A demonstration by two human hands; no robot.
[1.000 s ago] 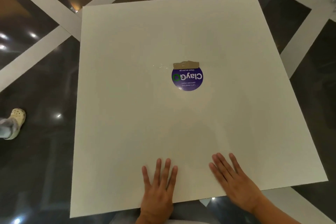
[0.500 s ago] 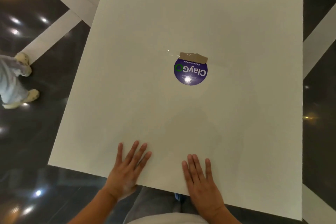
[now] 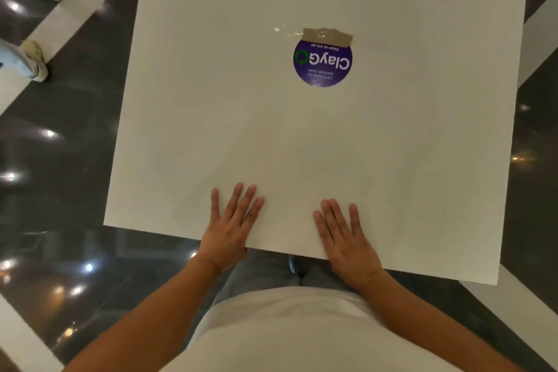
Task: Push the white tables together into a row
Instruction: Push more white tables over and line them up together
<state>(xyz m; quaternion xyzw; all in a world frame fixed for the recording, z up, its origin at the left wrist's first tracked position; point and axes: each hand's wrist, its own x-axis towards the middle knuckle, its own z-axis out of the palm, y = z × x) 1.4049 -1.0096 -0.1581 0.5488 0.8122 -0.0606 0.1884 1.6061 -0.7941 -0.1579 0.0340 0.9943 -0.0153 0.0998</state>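
While both the left hand (image 3: pixel 231 228) and right hand (image 3: pixel 347 240) lie flat, fingers spread, on the white table's (image 3: pixel 271 136) near edge, no neighbouring table shows; joining seems pending.

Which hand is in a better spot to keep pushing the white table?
Probably the right hand. It lies flat nearer the middle of the white table's near edge, so its push should go straighter. The left hand also lies flat, nearer the left corner. Both together would likely steer best.
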